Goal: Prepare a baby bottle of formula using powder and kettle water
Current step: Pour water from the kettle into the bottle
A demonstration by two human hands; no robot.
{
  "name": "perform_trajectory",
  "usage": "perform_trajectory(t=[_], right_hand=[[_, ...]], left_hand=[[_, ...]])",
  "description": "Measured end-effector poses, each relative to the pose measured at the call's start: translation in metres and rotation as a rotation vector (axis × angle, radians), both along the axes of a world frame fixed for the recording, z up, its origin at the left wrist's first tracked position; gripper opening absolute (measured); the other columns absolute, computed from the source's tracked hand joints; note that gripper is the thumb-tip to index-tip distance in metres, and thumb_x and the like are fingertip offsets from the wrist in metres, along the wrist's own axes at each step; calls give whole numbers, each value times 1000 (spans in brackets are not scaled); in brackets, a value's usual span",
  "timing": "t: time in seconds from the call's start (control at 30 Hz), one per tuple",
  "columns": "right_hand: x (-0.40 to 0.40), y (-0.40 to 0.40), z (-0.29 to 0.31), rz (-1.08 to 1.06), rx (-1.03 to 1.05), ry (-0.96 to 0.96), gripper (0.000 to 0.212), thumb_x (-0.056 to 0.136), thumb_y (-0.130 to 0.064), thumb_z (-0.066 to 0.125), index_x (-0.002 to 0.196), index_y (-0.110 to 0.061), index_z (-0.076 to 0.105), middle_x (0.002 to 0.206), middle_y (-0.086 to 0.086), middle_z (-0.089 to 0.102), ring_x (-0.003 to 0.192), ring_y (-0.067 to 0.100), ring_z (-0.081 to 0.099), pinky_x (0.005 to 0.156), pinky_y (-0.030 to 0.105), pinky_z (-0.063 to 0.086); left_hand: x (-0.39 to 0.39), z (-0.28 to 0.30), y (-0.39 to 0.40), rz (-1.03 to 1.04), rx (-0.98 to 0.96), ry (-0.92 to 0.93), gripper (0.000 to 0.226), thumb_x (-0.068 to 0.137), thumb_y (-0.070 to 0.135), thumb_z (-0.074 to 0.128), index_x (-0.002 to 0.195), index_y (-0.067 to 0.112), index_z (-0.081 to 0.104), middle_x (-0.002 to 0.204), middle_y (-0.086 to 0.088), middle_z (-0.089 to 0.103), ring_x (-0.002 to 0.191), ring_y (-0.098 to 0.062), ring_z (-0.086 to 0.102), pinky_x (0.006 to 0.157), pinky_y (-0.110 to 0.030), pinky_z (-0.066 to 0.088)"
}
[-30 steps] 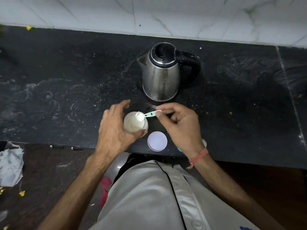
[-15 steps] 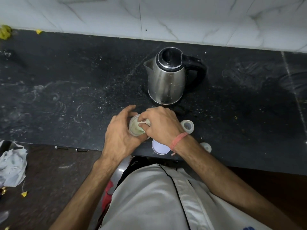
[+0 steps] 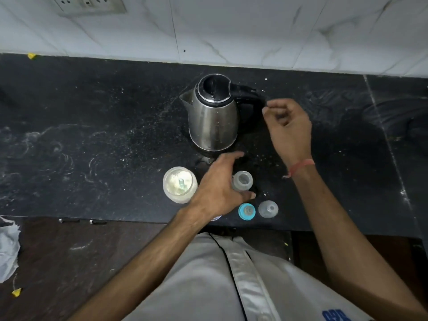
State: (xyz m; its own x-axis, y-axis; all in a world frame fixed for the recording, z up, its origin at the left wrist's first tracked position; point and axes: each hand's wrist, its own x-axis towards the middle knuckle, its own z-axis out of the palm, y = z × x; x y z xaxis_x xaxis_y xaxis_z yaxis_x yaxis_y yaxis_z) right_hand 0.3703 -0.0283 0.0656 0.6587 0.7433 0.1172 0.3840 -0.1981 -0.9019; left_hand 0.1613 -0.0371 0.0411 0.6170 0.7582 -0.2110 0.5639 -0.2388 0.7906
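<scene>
Dim and soft overall, lit from above and behind the camera, brightest on the white wall tiles [image 3: 254,31] at the top. Dull on the black desk [image 3: 92,135], powder smears catching a faint sheen. Long pale streak of glare down the steel kettle [image 3: 214,117], dark shadow pooled at its handle side. Motion blur on the right hand [image 3: 288,126] (fingertips smeared) and more lightly on the left hand [image 3: 217,188]. Wide-angle bowing along the desk's back edge. Murky, grainy lower corners.
</scene>
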Motion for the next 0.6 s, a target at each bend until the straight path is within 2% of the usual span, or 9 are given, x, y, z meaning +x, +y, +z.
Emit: perform_trajectory(t=[0.07,0.13,0.23,0.37,0.47,0.53,0.6], right_hand=[[3,12,-1,-27,7,-8,23,100,-38,76,121,-28,73,116,-8,72,91,-2,69,82,16,56],[2,25,-2,-25,-7,-22,27,100,-46,73,123,-32,71,125,-9,68,105,2,67,93,20,56],[-3,43,-1,63,-41,40,24,104,-51,67,114,-31,74,116,-16,71,108,-1,66,102,27,57],[1,60,-1,188,-119,36,43,106,-64,57,93,-26,72,89,-15,69,85,0,64,84,25,51],[8,76,-3,266,-138,41,56,102,-72,55,81,-21,64,80,-5,66,80,14,66,84,36,59],[9,84,-1,303,-131,123,61,100,-71,59,78,-14,54,77,2,55,69,15,56,70,39,57],[10,88,-1,329,-110,223,57,99,-66,63,83,-12,59,77,7,52,59,15,51,55,34,52]], left_hand=[[12,-7,0,-26,55,99,101,72,35,103,158,28,50,156,6,53,143,-15,54,120,-41,47],[16,-12,1,-26,86,166,80,76,33,99,146,34,59,146,8,62,133,-17,63,113,-41,52],[16,-14,1,21,71,229,51,81,37,92,124,43,65,123,14,73,112,-16,72,101,-43,58],[14,-13,2,104,124,240,50,84,36,87,125,45,61,121,13,75,110,-20,74,98,-43,59],[10,-14,4,102,194,262,53,85,31,87,130,42,61,127,11,73,113,-23,73,97,-44,59],[9,-15,6,101,203,277,54,85,31,86,133,39,62,129,9,72,114,-25,72,96,-43,59],[10,-15,6,118,216,273,50,88,32,84,132,38,63,129,7,73,113,-27,72,95,-43,59]])
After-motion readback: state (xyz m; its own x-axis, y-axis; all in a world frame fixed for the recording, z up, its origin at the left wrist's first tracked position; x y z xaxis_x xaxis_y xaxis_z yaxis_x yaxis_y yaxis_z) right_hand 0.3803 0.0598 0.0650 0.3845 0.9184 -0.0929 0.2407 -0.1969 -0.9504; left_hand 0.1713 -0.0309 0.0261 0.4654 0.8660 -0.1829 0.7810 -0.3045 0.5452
